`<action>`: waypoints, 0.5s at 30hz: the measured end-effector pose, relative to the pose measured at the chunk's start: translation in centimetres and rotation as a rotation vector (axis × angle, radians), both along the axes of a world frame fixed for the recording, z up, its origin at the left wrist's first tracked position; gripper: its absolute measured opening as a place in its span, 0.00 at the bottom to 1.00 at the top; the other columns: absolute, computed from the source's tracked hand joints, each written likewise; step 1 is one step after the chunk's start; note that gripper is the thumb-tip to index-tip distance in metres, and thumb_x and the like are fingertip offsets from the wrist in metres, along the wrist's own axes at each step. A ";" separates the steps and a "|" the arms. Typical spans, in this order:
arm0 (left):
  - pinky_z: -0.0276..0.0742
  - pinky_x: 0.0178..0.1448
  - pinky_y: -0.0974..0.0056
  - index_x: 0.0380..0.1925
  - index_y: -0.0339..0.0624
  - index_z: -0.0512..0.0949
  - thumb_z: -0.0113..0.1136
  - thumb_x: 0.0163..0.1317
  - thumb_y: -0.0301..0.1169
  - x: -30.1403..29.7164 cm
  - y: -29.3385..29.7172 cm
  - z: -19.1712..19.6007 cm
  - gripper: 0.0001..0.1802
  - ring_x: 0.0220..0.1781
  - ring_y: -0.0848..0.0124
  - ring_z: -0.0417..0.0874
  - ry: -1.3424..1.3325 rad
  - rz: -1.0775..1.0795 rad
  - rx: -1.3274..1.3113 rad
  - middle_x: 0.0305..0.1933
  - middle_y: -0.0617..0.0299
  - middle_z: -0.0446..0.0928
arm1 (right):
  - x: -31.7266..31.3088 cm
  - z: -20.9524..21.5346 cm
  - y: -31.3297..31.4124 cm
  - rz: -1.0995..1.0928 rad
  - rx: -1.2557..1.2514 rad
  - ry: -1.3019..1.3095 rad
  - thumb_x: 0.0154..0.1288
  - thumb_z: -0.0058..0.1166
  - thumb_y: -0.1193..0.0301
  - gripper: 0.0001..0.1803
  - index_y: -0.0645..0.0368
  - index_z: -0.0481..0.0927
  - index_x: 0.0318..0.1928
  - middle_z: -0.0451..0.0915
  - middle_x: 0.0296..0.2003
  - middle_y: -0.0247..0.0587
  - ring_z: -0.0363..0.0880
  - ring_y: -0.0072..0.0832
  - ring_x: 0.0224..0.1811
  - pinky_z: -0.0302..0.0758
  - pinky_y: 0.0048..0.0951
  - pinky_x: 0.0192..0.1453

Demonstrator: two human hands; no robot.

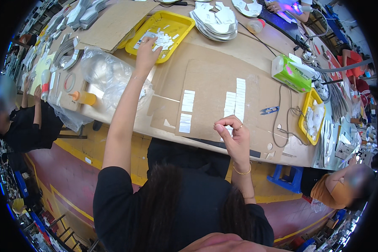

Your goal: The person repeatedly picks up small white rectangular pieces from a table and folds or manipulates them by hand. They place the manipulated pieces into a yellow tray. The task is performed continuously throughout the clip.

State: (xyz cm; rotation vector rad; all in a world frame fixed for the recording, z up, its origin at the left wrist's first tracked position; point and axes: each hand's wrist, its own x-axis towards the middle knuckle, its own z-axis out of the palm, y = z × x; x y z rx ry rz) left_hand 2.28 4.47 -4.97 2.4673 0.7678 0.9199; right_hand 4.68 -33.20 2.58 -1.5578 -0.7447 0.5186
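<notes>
Toward the far edge of the surface (248,50), left of its middle, your left hand (146,54) reaches into a yellow tray (179,26), its fingers down among loose white pieces (166,43); whether they grasp one, you cannot tell from here. The tray's raised rim seems useful for keeping such small pieces from scattering.

Along the near edge, straight in front of you, a cardboard sheet (210,101) lies flat, probably as an easily reached backing for the neat columns (240,92) of white pieces: one at its left, taller ones at its right.

Your right hand (238,142) is over the lower end of those taller columns, thumb and forefinger curled together; whether anything is pinched between them is unclear. Blue snips (269,110) lie right of the sheet, likely to be handy without covering the columns. Near the surface's right edge, a green tissue pack (293,74) sits apart, apparently out of your way.
</notes>
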 end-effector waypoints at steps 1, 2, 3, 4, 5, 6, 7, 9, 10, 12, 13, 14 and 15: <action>0.76 0.47 0.63 0.46 0.33 0.80 0.64 0.57 0.26 -0.2 -0.9 1.1 0.16 0.41 0.64 0.80 -0.004 -0.016 -0.072 0.41 0.54 0.79 | 0.1 -0.1 0.0 -0.004 0.007 0.000 0.63 0.60 0.75 0.04 0.63 0.81 0.35 0.80 0.30 0.37 0.76 0.23 0.36 0.71 0.24 0.44; 0.75 0.46 0.65 0.46 0.32 0.80 0.63 0.59 0.26 -0.5 -2.2 2.3 0.15 0.40 0.67 0.80 -0.096 -0.091 -0.282 0.40 0.56 0.79 | 0.2 -0.1 0.1 -0.012 0.006 0.006 0.63 0.60 0.75 0.04 0.63 0.81 0.35 0.80 0.30 0.37 0.77 0.23 0.36 0.71 0.23 0.44; 0.74 0.45 0.67 0.46 0.32 0.81 0.63 0.60 0.27 -1.1 -3.7 3.4 0.14 0.39 0.70 0.79 -0.184 -0.170 -0.497 0.39 0.58 0.79 | 0.3 -0.2 0.2 -0.018 0.009 0.006 0.64 0.60 0.74 0.05 0.64 0.81 0.36 0.80 0.30 0.36 0.77 0.22 0.37 0.72 0.23 0.45; 0.73 0.44 0.69 0.46 0.32 0.81 0.62 0.62 0.27 -1.8 -5.5 4.5 0.13 0.39 0.73 0.79 -0.264 -0.238 -0.719 0.38 0.60 0.80 | 0.4 -0.1 0.3 -0.025 0.011 0.008 0.64 0.59 0.74 0.05 0.64 0.81 0.36 0.80 0.30 0.36 0.77 0.22 0.37 0.72 0.23 0.45; 0.74 0.44 0.69 0.44 0.31 0.81 0.61 0.63 0.26 -2.5 -7.4 5.6 0.12 0.38 0.73 0.79 -0.290 -0.328 -0.848 0.37 0.60 0.80 | 0.4 -0.1 0.6 -0.028 0.046 0.071 0.65 0.59 0.74 0.05 0.64 0.81 0.37 0.80 0.31 0.36 0.78 0.22 0.37 0.72 0.23 0.45; 0.74 0.44 0.69 0.43 0.30 0.80 0.60 0.64 0.25 -3.2 -9.3 6.7 0.10 0.38 0.74 0.79 -0.316 -0.414 -0.981 0.37 0.60 0.79 | 0.5 -0.1 0.8 -0.029 0.079 0.135 0.66 0.58 0.74 0.06 0.65 0.81 0.38 0.80 0.31 0.36 0.78 0.22 0.38 0.73 0.23 0.46; 0.75 0.43 0.70 0.41 0.30 0.80 0.61 0.63 0.24 -3.9 -11.3 7.7 0.09 0.37 0.73 0.80 -0.327 -0.465 -1.088 0.36 0.59 0.79 | 0.6 -0.1 1.1 -0.027 0.111 0.193 0.67 0.57 0.74 0.06 0.65 0.81 0.38 0.80 0.31 0.36 0.78 0.22 0.38 0.73 0.23 0.46; 0.76 0.42 0.70 0.40 0.30 0.80 0.62 0.61 0.22 -5.1 -14.4 9.6 0.08 0.35 0.73 0.81 -0.310 -0.554 -1.268 0.35 0.58 0.80 | 0.9 0.0 1.6 0.011 0.178 0.260 0.69 0.55 0.73 0.08 0.66 0.81 0.40 0.80 0.32 0.36 0.79 0.23 0.39 0.75 0.24 0.47; 0.76 0.40 0.71 0.39 0.31 0.80 0.62 0.60 0.21 -5.6 -15.7 10.4 0.08 0.34 0.73 0.81 -0.276 -0.586 -1.344 0.35 0.58 0.80 | 1.2 0.0 1.8 0.034 0.202 0.295 0.70 0.54 0.72 0.09 0.66 0.81 0.41 0.80 0.33 0.37 0.79 0.23 0.39 0.75 0.24 0.47; 0.76 0.38 0.72 0.39 0.31 0.80 0.63 0.59 0.20 -6.3 -17.0 11.9 0.07 0.33 0.73 0.81 -0.175 -0.629 -1.408 0.35 0.58 0.80 | 1.7 0.0 2.1 0.108 0.301 0.424 0.70 0.54 0.71 0.10 0.66 0.82 0.41 0.80 0.34 0.39 0.80 0.26 0.39 0.76 0.26 0.47; 0.76 0.37 0.72 0.38 0.31 0.80 0.63 0.59 0.19 -6.5 -17.5 12.4 0.07 0.32 0.73 0.82 -0.108 -0.641 -1.396 0.35 0.59 0.79 | 1.8 -0.1 2.1 0.139 0.344 0.525 0.70 0.55 0.71 0.10 0.66 0.82 0.41 0.81 0.34 0.39 0.80 0.26 0.39 0.77 0.27 0.47; 0.76 0.36 0.73 0.38 0.31 0.80 0.63 0.59 0.19 -6.8 -17.8 12.9 0.07 0.32 0.74 0.82 -0.028 -0.640 -1.381 0.35 0.59 0.79 | 1.9 -0.1 2.1 0.171 0.388 0.626 0.69 0.55 0.71 0.10 0.66 0.82 0.41 0.81 0.35 0.39 0.80 0.26 0.39 0.77 0.27 0.46; 0.75 0.35 0.74 0.37 0.31 0.80 0.63 0.59 0.19 -6.8 -18.2 13.2 0.06 0.32 0.75 0.81 -0.064 -0.684 -1.399 0.35 0.60 0.79 | 1.9 -0.1 2.1 0.220 0.419 0.682 0.68 0.56 0.71 0.09 0.65 0.82 0.40 0.80 0.34 0.40 0.80 0.27 0.38 0.77 0.28 0.46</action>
